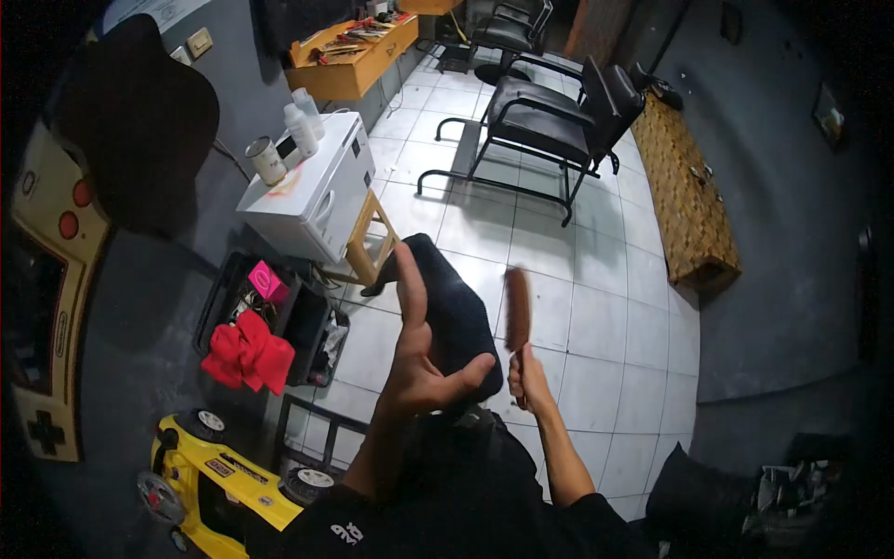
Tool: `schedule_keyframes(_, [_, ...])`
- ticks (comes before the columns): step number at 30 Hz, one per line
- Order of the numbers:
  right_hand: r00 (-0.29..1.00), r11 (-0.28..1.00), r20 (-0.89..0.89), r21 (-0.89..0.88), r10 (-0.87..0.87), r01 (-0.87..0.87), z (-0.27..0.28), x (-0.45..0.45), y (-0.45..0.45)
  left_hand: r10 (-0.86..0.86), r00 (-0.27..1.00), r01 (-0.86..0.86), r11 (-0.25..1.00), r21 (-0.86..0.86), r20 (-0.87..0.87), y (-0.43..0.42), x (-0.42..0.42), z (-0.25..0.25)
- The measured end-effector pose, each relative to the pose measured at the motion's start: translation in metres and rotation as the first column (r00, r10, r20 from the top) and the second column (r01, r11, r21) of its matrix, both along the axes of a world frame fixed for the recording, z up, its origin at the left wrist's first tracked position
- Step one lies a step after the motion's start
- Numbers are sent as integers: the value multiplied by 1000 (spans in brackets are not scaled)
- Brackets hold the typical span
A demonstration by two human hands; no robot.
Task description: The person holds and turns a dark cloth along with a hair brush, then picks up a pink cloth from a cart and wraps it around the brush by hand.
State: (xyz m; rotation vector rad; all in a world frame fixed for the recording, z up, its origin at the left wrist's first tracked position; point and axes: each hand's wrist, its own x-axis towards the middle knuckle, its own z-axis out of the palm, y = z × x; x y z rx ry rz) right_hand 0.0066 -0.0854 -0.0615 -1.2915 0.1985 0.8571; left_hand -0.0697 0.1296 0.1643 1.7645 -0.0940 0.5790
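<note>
My left hand (419, 363) is wrapped around a long black object (456, 303) with a fabric-like surface, its thumb on the near right side and a finger stretched along the left edge. The exact kind of this object cannot be made out. A wooden-backed brush (518, 312) with dark bristles stands upright in my right hand (530, 380), whose fingers close around its handle. The brush head is slightly blurred and sits apart from the black object, to its right.
Black salon chairs (549, 112) stand on the white tiled floor (615, 326). On the left are a white cabinet (312, 200) with bottles and a can, a black cart (303, 326) with a red cloth (250, 352), and a yellow toy car (219, 484). A woven bench (684, 186) lines the right wall.
</note>
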Motion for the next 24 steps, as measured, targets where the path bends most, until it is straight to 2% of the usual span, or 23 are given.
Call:
schedule_keyframes(1, [1000, 977, 12, 211, 14, -17, 31, -2, 5, -54, 999, 54, 998, 17, 8, -2, 2, -1])
schedule_keyframes(3, [994, 916, 95, 391, 57, -90, 83, -15, 15, -141, 987, 127, 978, -168, -75, -7, 5, -8])
schedule_keyframes(5, [960, 896, 188, 358, 206, -262, 94, -32, 20, -108, 994, 107, 994, -21, -13, -9, 10, -10])
schedule_keyframes(6, [901, 927, 352, 179, 254, -331, 100, -39, 32, -107, 994, 105, 993, -58, -24, -10, 10, -13])
schedule_keyframes(8, [862, 956, 430, -14, 270, -293, 103, -49, 55, -125, 990, 114, 981, -159, -62, -11, 6, -16])
schedule_keyframes(10, [733, 904, 530, -215, 426, -370, 22, -46, 60, -141, 990, 128, 947, -295, -25, -8, 2, -10])
schedule_keyframes(12, [531, 814, 617, -416, 581, -406, -50, -47, 52, -139, 990, 132, 871, -474, 20, -6, -5, 1])
schedule_keyframes(13, [494, 709, 513, -569, 702, -417, -107, -46, 39, -130, 991, 131, 804, -580, 43, -4, -8, 4])
schedule_keyframes(14, [435, 562, 384, -707, 815, -430, -164, -45, 25, -121, 980, 186, 847, -497, 159, 6, -6, 3])
schedule_keyframes(15, [361, 389, 237, -809, 902, -441, -218, -44, 12, 23, 971, 115, 825, -553, 236, 7, -4, 3])
schedule_keyframes(17, [412, 265, 54, -840, 910, -474, -203, -47, -3, 103, 975, -7, 899, -437, 197, 29, -8, -10])
schedule_keyframes(18, [436, 201, -40, -846, 899, -493, -190, -52, -11, 87, 979, 24, 847, -531, 183, 32, -12, -5])
schedule_keyframes(19, [442, 169, -80, -852, 894, -496, -178, -54, -18, 70, 992, 9, 802, -597, 109, 32, -21, 13])
schedule_keyframes(21, [453, 103, -156, -862, 878, -496, -159, -51, -27, 147, 964, 8, 818, -574, 223, 39, -16, 3])
schedule_keyframes(24, [578, 269, -80, -828, 812, -492, -169, -37, -31, 141, 971, -13, 839, -544, 195, 31, -18, 7])
